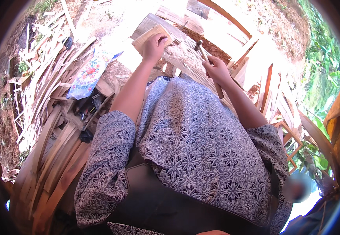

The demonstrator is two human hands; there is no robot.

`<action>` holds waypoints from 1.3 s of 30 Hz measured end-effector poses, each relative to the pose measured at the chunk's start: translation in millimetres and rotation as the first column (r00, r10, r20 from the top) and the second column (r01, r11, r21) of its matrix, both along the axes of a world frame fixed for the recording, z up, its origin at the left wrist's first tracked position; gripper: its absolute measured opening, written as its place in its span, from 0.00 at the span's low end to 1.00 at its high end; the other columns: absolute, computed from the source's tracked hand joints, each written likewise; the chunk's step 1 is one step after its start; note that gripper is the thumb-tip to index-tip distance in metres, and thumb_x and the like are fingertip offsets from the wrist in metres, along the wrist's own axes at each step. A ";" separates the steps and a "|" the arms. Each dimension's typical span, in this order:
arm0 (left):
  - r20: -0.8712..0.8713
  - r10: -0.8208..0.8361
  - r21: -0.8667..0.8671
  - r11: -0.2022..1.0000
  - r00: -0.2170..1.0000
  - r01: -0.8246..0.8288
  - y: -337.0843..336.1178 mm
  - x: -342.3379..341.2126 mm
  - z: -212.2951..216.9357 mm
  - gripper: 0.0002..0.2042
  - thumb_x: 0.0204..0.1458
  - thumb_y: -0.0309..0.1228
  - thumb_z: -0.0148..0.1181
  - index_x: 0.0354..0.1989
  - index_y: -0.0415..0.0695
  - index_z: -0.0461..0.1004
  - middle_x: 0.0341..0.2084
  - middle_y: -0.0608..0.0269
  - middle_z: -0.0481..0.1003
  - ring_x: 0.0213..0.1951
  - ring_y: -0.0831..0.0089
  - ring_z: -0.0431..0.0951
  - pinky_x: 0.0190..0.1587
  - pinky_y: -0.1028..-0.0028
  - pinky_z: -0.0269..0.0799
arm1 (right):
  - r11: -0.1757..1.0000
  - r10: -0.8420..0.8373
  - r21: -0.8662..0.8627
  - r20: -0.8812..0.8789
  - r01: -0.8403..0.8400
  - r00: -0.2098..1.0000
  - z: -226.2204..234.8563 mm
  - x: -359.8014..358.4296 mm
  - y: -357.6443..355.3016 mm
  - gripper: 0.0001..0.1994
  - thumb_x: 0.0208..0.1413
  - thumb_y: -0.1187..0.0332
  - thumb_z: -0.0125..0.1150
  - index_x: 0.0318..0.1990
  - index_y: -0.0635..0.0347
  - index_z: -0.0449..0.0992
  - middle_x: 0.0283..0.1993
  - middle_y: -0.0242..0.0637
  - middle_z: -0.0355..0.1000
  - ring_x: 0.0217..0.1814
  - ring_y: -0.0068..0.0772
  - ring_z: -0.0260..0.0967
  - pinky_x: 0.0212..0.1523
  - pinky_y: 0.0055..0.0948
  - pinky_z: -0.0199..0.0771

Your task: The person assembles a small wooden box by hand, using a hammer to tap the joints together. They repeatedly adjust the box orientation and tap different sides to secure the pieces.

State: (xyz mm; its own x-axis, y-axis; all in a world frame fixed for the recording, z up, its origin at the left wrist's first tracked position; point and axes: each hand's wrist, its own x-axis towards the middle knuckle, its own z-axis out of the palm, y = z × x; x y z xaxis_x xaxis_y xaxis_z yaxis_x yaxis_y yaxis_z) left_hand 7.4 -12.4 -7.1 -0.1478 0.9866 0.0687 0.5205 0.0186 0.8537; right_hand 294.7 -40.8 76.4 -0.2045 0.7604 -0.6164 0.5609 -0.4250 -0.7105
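My left hand [153, 47] has its fingers curled over the edge of a small, pale wooden piece [138, 41], which is tilted over a thick grey wooden beam [149, 23]. The fingertips are partly hidden by the hand itself. In my right hand [218, 71] is a hammer [203, 51], gripped around its wooden handle. Its dark head points up and away from me, above the beam, apart from the wooden piece. The handle's end sticks out below my fist.
Thin wood strips [48, 74] lie heaped on the left, beside a printed plastic bag [87, 76]. Nearer is a wooden box [87, 109] of small items. Long planks [56, 164] are at lower left. More offcuts [270, 88] and a wooden frame [293, 141] stand at right.
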 end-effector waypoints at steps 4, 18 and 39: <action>-0.026 -0.005 0.011 1.000 1.000 0.005 -1.1 -1.1 1.7 0.08 0.57 0.31 0.66 0.41 0.41 0.81 0.33 0.59 0.82 0.33 0.71 0.81 0.38 0.73 0.75 | 0.985 0.052 0.169 -0.084 -0.038 0.995 25.4 -26.7 14.7 0.19 0.68 0.63 0.56 0.61 0.63 0.73 0.26 0.27 0.68 0.24 0.16 0.67 0.26 0.24 0.71; -0.093 -0.018 0.106 0.994 0.995 0.027 -2.7 -2.0 -7.7 0.06 0.58 0.30 0.64 0.40 0.42 0.80 0.33 0.59 0.79 0.33 0.66 0.80 0.38 0.70 0.74 | 0.933 0.162 0.321 0.034 -0.164 0.986 26.0 -75.6 15.6 0.23 0.66 0.58 0.58 0.64 0.59 0.73 0.32 0.44 0.77 0.34 0.34 0.75 0.40 0.35 0.72; -0.120 -0.092 0.067 0.993 0.989 0.100 -1.4 -1.2 7.1 0.07 0.57 0.30 0.64 0.40 0.41 0.79 0.34 0.57 0.79 0.36 0.60 0.80 0.40 0.66 0.75 | 0.843 0.156 0.516 0.036 -0.152 0.987 -4.0 -74.7 6.7 0.21 0.64 0.62 0.61 0.63 0.54 0.75 0.32 0.47 0.79 0.28 0.31 0.75 0.35 0.32 0.74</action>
State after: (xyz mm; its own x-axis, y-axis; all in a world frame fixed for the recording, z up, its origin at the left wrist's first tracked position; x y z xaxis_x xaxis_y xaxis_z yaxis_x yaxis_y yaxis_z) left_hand 6.2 -13.8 0.0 -0.0396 0.9877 0.1516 0.6128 -0.0958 0.7844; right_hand 220.0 -34.0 72.4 -0.3483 0.9265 -0.1426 0.5824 0.0946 -0.8073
